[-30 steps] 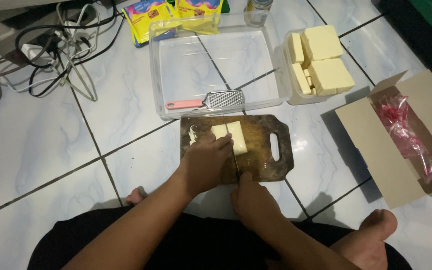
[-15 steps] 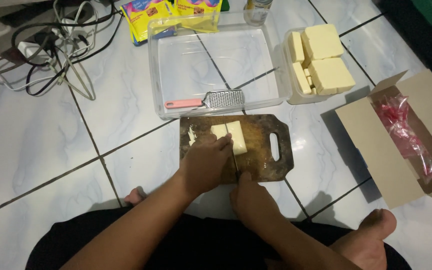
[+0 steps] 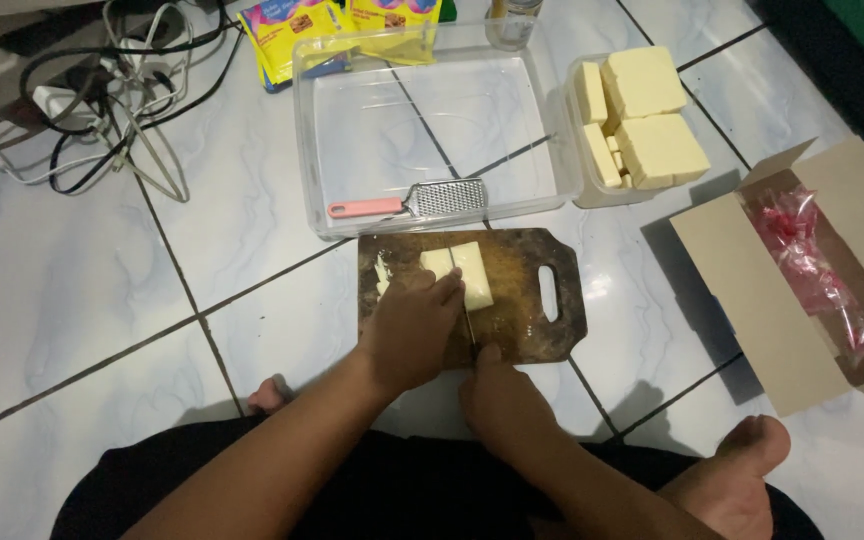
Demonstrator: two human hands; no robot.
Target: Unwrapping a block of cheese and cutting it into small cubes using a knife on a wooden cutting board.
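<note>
A dark wooden cutting board with a handle slot lies on the tiled floor in front of me. A pale yellow block rests on it, with thin slices at its left side. My left hand presses down on the block's left part. My right hand grips a knife whose thin blade runs upright through the block. The knife's handle is hidden inside my fist.
A clear plastic tray behind the board holds a pink-handled grater. A container of pale yellow blocks stands at its right. An open cardboard box with red plastic sits far right. Cables and yellow packets lie at the back.
My hands and the knife have stayed on the block; the blade has shifted only slightly along the cut.
</note>
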